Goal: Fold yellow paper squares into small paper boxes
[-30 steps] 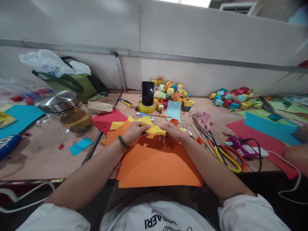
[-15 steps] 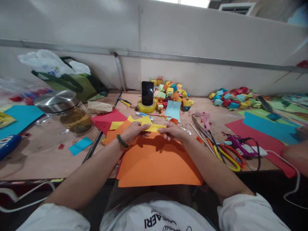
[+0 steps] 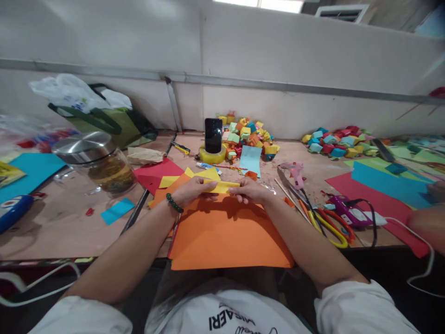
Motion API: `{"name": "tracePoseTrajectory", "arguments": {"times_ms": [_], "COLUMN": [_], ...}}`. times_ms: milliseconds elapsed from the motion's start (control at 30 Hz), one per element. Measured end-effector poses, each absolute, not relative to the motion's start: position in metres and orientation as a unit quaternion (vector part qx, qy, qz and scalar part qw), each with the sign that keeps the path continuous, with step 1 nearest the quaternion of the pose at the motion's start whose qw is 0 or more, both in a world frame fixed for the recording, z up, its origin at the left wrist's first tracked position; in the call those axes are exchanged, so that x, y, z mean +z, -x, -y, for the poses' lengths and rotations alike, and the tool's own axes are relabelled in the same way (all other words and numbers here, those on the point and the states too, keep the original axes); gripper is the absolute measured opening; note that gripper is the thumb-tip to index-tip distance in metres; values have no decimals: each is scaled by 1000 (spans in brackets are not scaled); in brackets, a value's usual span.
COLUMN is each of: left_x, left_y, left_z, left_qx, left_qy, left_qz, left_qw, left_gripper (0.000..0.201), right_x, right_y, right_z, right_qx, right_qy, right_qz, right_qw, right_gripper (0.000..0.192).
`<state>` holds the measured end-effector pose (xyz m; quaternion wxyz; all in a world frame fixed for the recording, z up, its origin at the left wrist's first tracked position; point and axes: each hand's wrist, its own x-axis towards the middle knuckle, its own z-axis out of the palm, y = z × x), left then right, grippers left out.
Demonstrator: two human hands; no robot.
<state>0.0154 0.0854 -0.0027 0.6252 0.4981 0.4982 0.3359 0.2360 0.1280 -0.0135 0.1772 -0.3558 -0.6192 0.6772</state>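
A narrow piece of yellow paper [image 3: 222, 187] is stretched between my two hands, above a stack of orange paper sheets [image 3: 229, 236]. My left hand [image 3: 195, 191] pinches its left end, thumb on top; a green bead bracelet circles that wrist. The right end is pinched between thumb and fingers of my right hand [image 3: 249, 189]. Beyond my hands lie more yellow paper [image 3: 210, 173] and a small orange folded paper piece [image 3: 251, 175]. A red sheet [image 3: 158, 174] shows to the left of the stack.
Behind stand a phone [image 3: 213, 134] on a yellow tape roll [image 3: 211, 154] and a heap of folded paper cubes [image 3: 245, 132]. At right are a pink glue gun [image 3: 295, 172], scissors [image 3: 332, 232] and another person's arm [image 3: 429, 227]. A glass jug [image 3: 109, 171] stands left.
Both hands still hold the yellow paper in nearly the same place. My left hand and wrist have shifted very slightly; the rest looks the same.
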Motion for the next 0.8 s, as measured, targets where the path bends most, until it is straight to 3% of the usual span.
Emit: {"name": "tracePoseTrajectory", "arguments": {"times_ms": [100, 300, 567, 800], "left_x": [-7, -14, -7, -8], "left_y": [-18, -28, -40, -42], "left_z": [-85, -84, -76, -78], "left_qx": [368, 402, 423, 426], "left_qy": [-522, -565, -564, -545], "left_qz": [-483, -481, -483, -476], "left_qw": [598, 537, 520, 544], "left_gripper": [55, 47, 47, 49], "right_x": [-12, -25, -23, -25], "right_y": [-232, -220, -221, -220], "right_z": [-123, -124, -118, -123], "right_qx": [649, 579, 422, 552], "right_qy": [335, 341, 336, 372], "right_qz": [650, 642, 736, 626], "right_qw": [211, 368, 409, 406], "right_gripper": [42, 44, 32, 33]}}
